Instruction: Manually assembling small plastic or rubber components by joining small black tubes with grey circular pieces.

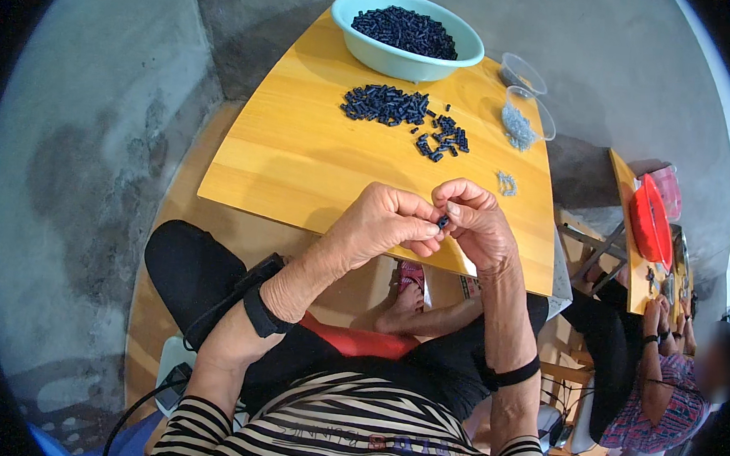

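Observation:
Above the near edge of the yellow wooden table (302,161), my two hands meet. Between the thumb and fingers of my left hand (382,221) is a small dark cylindrical piece (442,222), its end with a hole facing up. My right hand (478,222) is pinched at the same piece from the other side; whatever its fingertips grip there is too small to make out. Beyond my hands lies a loose heap of dark blue cylindrical pieces (385,104), with a smaller cluster (446,137) beside it. A few small clear pieces (507,183) lie to the right.
A light blue basin (408,68) full of dark pieces stands at the far edge. Two clear round bowls, one with clear bits (518,127) and one behind it (522,73), sit far right. Another person (651,396) works at a second table with a red basin (651,220).

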